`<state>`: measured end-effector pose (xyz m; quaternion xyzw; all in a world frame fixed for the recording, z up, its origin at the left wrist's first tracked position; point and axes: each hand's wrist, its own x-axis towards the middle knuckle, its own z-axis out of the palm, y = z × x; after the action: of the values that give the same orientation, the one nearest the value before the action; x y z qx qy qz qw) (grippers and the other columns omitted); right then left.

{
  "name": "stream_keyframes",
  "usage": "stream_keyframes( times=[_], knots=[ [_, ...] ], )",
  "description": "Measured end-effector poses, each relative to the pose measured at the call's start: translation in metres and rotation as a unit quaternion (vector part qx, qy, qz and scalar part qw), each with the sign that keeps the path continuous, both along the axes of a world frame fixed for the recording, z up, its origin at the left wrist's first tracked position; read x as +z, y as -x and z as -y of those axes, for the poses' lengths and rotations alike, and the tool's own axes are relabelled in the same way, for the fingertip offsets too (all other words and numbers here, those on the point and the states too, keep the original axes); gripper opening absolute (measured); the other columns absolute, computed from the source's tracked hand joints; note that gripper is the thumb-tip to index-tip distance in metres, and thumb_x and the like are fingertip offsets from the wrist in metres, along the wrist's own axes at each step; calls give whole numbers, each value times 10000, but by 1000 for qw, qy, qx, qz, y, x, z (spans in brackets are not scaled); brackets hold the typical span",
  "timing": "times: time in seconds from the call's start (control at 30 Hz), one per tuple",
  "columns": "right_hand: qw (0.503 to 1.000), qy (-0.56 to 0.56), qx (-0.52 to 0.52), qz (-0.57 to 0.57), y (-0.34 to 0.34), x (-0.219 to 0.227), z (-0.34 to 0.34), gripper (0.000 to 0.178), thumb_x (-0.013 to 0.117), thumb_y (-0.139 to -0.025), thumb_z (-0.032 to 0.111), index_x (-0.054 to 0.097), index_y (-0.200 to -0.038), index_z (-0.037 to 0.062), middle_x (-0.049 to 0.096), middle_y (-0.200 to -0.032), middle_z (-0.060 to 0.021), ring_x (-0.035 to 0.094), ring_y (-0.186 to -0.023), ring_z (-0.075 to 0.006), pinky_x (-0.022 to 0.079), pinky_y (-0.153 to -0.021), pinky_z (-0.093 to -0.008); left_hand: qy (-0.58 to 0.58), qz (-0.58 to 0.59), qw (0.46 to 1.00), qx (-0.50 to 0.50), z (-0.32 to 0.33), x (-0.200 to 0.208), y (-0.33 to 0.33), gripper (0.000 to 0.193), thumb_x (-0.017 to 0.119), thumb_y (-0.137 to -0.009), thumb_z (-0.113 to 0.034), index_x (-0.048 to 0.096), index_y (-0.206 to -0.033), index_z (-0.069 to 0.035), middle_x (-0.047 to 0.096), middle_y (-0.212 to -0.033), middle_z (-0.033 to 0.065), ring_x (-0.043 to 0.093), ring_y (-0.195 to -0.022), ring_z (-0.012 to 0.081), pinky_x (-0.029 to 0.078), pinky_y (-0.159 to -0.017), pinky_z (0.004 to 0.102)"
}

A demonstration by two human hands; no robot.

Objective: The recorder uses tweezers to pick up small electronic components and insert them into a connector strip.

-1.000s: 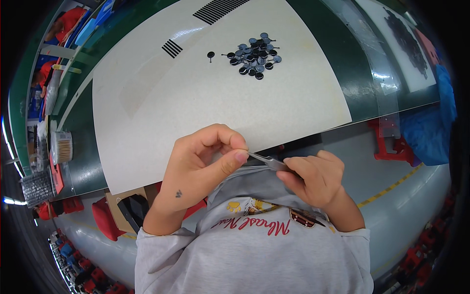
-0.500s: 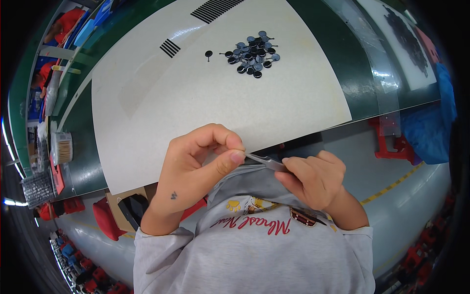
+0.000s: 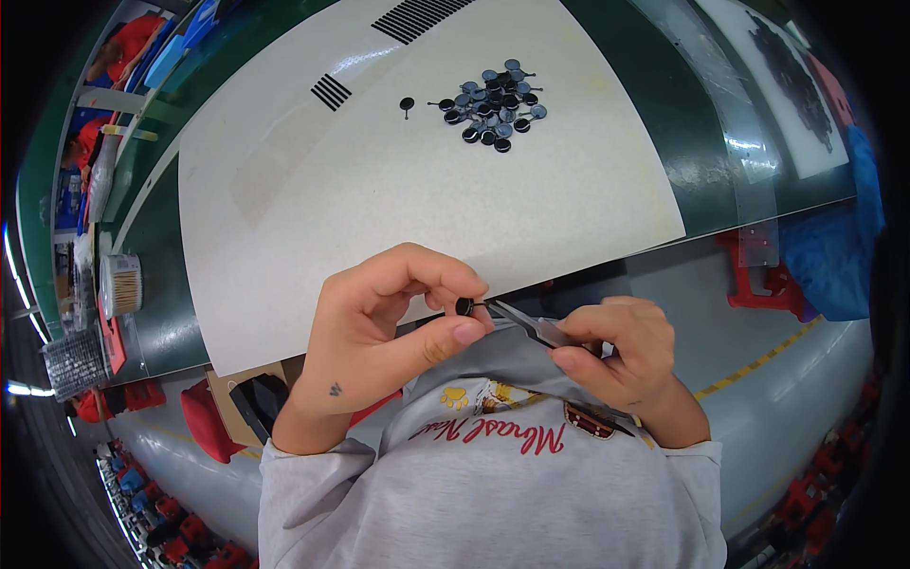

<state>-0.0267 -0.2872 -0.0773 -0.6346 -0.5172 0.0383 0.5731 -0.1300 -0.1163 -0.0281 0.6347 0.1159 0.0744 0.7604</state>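
Disc (image 3: pixel 464 306) between thumb (image 3: pixel 453 335) and forefinger (image 3: pixel 459 275) of left grip (image 3: pixel 374 318), near tweezers (image 3: pixel 533 326).

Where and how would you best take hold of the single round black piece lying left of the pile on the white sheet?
Probably by its thin tail, with the tweezers coming from the near side: the tail points that way, and the black piece lies apart from the pile.

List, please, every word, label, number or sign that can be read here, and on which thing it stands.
Red script lettering on the grey shirt: upside down in this view; I will not copy its words.
Small dark mark at the base of the left hand: too small to read.
Pile of round parts: no lettering can be made out.
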Motion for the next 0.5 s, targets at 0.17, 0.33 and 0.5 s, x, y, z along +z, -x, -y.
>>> stream_keyframes(
  times=[0.17, 0.33, 0.5],
  knots=[
    [994, 18, -39, 105, 0, -3, 4, 192, 661, -639, 139, 530, -726, 28, 527, -546, -21, 416, -372, -112, 275, -357, -225, -10, 7, 1000, -17, -1, -3, 1, 198, 620, -660, 29, 556, -848, 25, 574, -769, 71, 509, -719, 98, 368, -644, 204],
    [961, 35, -111, 250, 5, -7, 7, 256, 668, -635, 185, 508, -776, 44, 552, -584, -16, 428, -395, -120, 278, -398, -240, -105, 0, 995, 0, 1, -1, 2, 166, 639, -659, 0, 574, -809, 29, 590, -741, 74, 518, -670, 87, 391, -626, 200],
    [956, 20, -107, 273, 2, -9, 6, 241, 654, -652, 178, 500, -776, 39, 560, -590, -34, 433, -394, -114, 282, -391, -231, -109, 18, 994, -1, 3, -2, 3, 160, 647, -648, 2, 581, -791, 30, 596, -736, 80, 535, -647, 89, 417, -601, 194]
  ],
)
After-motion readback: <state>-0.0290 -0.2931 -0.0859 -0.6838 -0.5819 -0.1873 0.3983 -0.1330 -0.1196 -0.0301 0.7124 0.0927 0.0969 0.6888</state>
